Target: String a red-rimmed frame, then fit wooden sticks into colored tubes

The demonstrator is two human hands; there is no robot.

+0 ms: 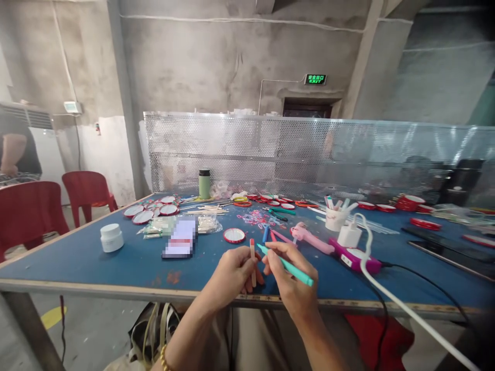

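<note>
Left hand (232, 273) grips stick (252, 263); right hand (288, 281) grips marker (288, 266).

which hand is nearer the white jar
Left. The left hand, holding a stick, is to the right of the jar across bare table. The right hand, holding a teal pen, is farther right.

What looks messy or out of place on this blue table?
Nothing is spilled or broken. The oddest thing is the white cable, which trails off the table edge beside the right hand holding a teal marker. The left hand holds a wooden stick.
</note>
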